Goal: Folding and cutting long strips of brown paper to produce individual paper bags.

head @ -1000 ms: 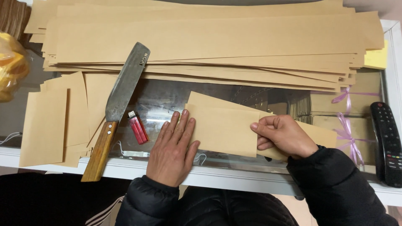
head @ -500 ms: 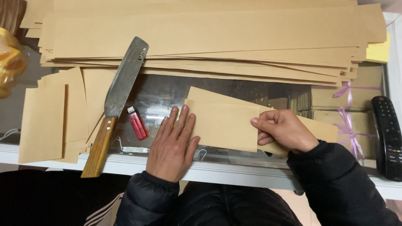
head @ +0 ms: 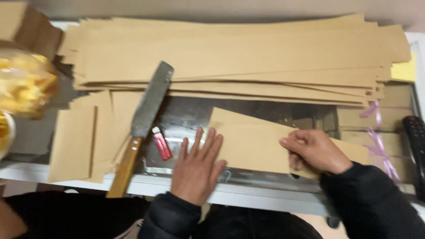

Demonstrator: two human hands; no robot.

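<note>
Head view blurred: right hand grip pinches folded brown paper, hiding edge; left hand flat, open.

Two hands: the left and the right, both on one folded paper piece. One cleaver and one red lighter at nine o'clock of it. One remote at three o'clock. Long paper strips at twelve o'clock, too many to count. Two ribbon-tied bundles.
</note>
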